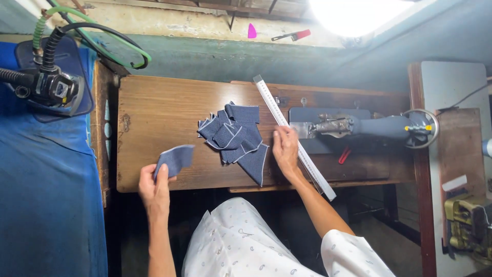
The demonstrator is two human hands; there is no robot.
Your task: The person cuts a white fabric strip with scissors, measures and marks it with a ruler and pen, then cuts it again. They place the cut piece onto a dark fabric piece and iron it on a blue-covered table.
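Pinched in my left hand point(155, 189), a small dark blue fabric piece point(175, 159) hangs over the tabletop point(154, 113) edge at eight o'clock. My right hand point(285, 149) lies flat and open on a white ruler point(293, 134), just beside the pile of blue fabric pieces point(237, 138) at centre.

The small rectangular denim piece point(175, 159) is dark blue, as is the heap of cut denim pieces point(237, 138), their edges whitish. The long flat ruler point(293, 134) is white, the wooden bench point(159, 113) warm brown, the draped cloth point(46, 195) bright blue.
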